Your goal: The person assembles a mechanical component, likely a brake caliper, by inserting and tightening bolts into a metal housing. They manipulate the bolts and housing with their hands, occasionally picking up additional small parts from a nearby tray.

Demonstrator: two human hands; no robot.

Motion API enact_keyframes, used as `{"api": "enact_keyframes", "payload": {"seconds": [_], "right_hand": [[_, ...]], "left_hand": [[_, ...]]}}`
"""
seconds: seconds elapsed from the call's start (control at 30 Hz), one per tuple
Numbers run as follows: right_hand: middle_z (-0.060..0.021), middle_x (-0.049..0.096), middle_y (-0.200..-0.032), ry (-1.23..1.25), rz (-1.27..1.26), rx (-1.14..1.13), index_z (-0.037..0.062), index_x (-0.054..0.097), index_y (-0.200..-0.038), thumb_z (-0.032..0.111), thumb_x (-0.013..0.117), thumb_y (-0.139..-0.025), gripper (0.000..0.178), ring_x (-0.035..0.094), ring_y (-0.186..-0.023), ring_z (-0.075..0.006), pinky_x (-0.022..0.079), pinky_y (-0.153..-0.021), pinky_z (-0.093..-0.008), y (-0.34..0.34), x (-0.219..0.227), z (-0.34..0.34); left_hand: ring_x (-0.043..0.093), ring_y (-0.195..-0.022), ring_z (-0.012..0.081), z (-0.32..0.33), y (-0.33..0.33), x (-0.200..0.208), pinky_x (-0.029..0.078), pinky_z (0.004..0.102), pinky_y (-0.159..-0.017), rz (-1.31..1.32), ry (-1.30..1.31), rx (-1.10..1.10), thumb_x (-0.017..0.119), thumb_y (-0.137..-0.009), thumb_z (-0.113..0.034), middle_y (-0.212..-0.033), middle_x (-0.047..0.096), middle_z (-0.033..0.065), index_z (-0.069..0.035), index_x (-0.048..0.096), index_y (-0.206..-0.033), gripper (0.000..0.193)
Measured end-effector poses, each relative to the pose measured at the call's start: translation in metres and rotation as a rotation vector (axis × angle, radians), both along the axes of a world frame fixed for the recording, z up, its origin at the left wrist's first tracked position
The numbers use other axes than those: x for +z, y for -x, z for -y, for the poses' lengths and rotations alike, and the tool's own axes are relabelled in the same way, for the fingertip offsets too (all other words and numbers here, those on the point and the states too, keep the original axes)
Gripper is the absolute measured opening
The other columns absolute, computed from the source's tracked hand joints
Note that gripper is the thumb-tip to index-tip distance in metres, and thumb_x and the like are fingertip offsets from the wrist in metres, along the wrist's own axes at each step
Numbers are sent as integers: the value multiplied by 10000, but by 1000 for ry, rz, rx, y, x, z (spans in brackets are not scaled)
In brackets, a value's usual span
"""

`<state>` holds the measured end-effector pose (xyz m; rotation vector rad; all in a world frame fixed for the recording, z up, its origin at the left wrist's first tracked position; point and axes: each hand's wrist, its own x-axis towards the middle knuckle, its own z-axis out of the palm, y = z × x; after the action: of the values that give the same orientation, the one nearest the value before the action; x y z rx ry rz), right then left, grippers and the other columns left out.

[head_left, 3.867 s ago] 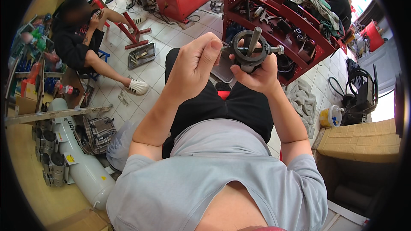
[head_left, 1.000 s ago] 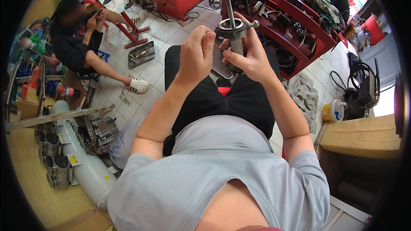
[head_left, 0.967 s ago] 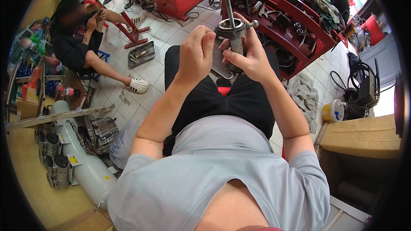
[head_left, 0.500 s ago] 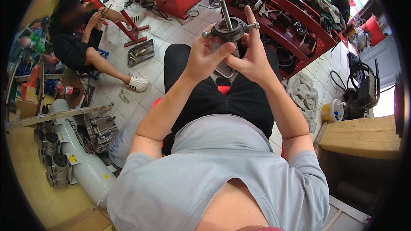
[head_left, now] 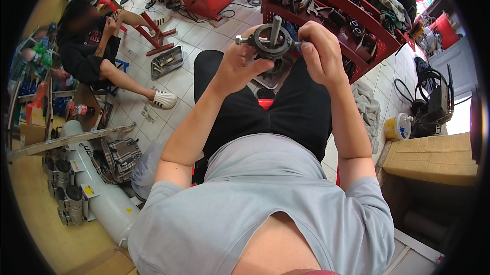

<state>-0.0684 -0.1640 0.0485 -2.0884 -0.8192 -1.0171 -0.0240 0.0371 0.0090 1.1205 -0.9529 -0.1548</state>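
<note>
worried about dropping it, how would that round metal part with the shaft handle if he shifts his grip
The round metal part looks like solid grey metal, so probably heavy for its size and fully stiff. Both the left hand and right hand grip its rim, hinting at weight. Its ring shape would likely roll if set on edge, and the protruding shaft could make it tip.

Over by the wall on the person's right sits a brown cardboard box, broad and flat-topped, its upper face ribbed with corrugation. Just beside its near corner, on the tiled floor, stands a small round yellow tub with a pale lid. On the other side, low at the left, a long white cylinder tank lies on the floor and carries small square yellow stickers along its length. The corner of another brown carton shows at the bottom edge. At the far left, shelves hold packets in green, blue and red, too blurred to tell apart.
</note>
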Motion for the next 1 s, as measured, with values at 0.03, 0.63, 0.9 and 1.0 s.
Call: {"api": "enact_keyframes", "payload": {"seconds": [0.03, 0.63, 0.9, 1.0], "right_hand": [[-124, 517, -707, 33, 28, -3, 10, 533, -793, 158, 517, -891, 178, 519, -645, -325, 421, -582, -371, -1, -1, -1], [-156, 543, -688, -239, -635, -15, -29, 538, -862, 389, 405, -993, 457, 506, -641, -261, 432, -643, -348, -48, -43, 4], [-110, 598, -743, -320, -802, -203, 14, 578, -1017, 454, 492, -942, 454, 546, -686, -163, 453, -669, -320, -127, -89, 27], [-85, 597, -723, -297, -712, -257, 20, 590, -1036, 357, 568, -919, 358, 532, -646, -125, 452, -649, -296, -130, -80, 23]], "left_hand": [[561, -956, 81, -1, 1, 0, 448, 242, -805, -2, -22, -28, 687, -838, -109, -1079, 623, 35, -2, 546, -1202, 404], [651, -902, 145, 24, -42, -58, 530, 279, -794, -394, 88, -75, 594, -936, -229, -1046, 654, 96, -10, 549, -1169, 323], [661, -668, 188, 49, -108, -108, 533, 306, -563, -707, -283, 27, 390, -972, -501, -845, 655, 105, -42, 555, -1093, 502], [656, -631, 208, 62, -117, -129, 527, 304, -561, -750, -425, 8, 372, -979, -493, -827, 629, 95, -60, 525, -1073, 469]]}}
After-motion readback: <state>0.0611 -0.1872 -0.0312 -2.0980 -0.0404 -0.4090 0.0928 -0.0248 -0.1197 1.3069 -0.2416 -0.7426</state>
